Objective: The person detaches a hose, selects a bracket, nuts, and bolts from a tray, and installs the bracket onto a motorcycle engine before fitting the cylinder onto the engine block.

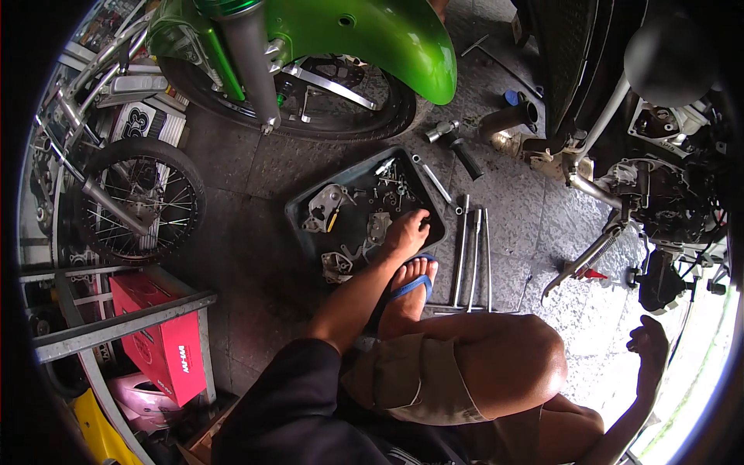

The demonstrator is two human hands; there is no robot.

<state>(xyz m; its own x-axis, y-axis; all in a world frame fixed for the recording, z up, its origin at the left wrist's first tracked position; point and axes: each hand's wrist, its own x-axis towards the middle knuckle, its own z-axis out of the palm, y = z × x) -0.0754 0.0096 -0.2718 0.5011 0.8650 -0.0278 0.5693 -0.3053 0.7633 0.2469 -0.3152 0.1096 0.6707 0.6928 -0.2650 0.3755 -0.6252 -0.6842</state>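
Over the black tray, the left hand curls, grip unclear, just right of a grey metal part.

We log left hand over black tray of metal parts, right hand well apart; green fender beyond.

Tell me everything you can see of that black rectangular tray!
The black rectangular tray looks like plastic, with rounded corners and raised walls. It lies open side up, slantwise in view, on the dark grey tiled floor. Inside are grey metal castings and small silvery metal pieces. The person's bare left hand is over its near right part; I can't tell whether they touch.
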